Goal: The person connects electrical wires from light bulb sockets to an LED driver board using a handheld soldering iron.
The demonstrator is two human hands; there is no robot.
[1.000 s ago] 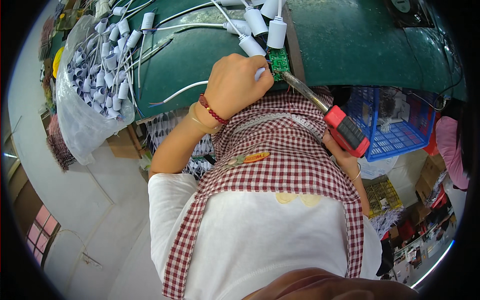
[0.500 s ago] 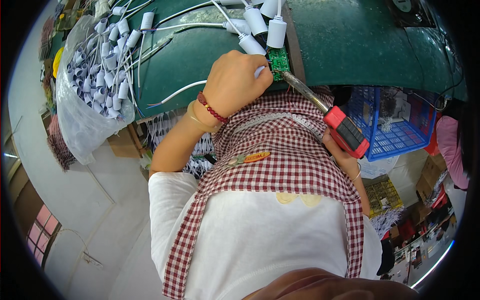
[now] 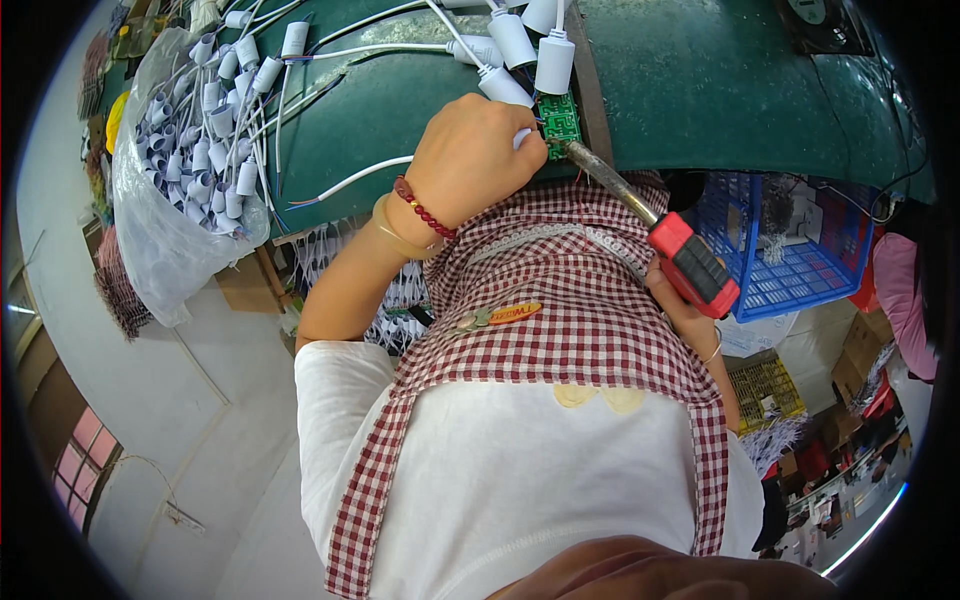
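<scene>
My left hand (image 3: 474, 152) is closed at the near edge of the green table. A bit of a white plastic housing (image 3: 521, 139) shows between its fingers, and a white cable (image 3: 368, 173) comes out to the left of the hand. Most of the housing is hidden. Right beside the fingertips lies a green circuit board (image 3: 559, 122), against a dark wooden strip (image 3: 592, 100). In my right hand (image 3: 684, 312) is a soldering iron (image 3: 692, 264) with a red and black handle. Its metal tip touches or nearly touches the near end of the board.
White cylindrical housings with cables (image 3: 512, 40) stand beyond the board. At the left, a clear plastic bag (image 3: 150, 255) holds many more. A blue crate (image 3: 800, 285) sits below the table's right side, near a yellow basket (image 3: 768, 390). A black device (image 3: 825, 25) lies far right.
My left hand has shifted very slightly, with the wrist turning a little. The soldering iron stays almost in the same place at the board.
</scene>
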